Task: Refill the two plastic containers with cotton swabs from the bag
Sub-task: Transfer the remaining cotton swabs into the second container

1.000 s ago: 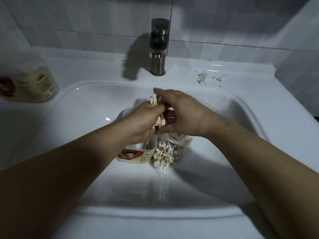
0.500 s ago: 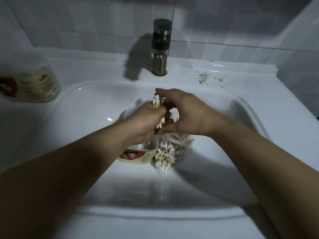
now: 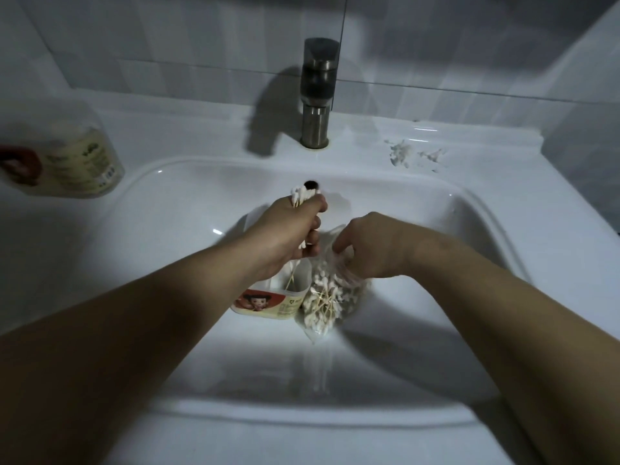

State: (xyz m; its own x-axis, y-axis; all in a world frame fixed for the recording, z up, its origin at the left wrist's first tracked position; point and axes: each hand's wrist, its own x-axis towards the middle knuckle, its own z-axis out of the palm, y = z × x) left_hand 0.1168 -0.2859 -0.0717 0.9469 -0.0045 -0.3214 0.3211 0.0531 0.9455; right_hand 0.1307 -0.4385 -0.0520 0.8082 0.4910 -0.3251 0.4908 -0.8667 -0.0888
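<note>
White sink (image 3: pixel 167 229); left hand (image 3: pixel 288 233) grips swab bundle (image 3: pixel 300 196); right hand (image 3: pixel 372 246) in bag (image 3: pixel 327 297)

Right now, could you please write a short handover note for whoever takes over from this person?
Left hand grips a bunch of cotton swabs above the labelled container standing in the sink.
Right hand: fingers inside the bag beside that container; its grasp is hidden.
Done: a few swabs stand in the labelled container.
To do: drop in this bunch, keep filling, then do the second container on the counter at the left; its fill is too blurred to judge.
</note>
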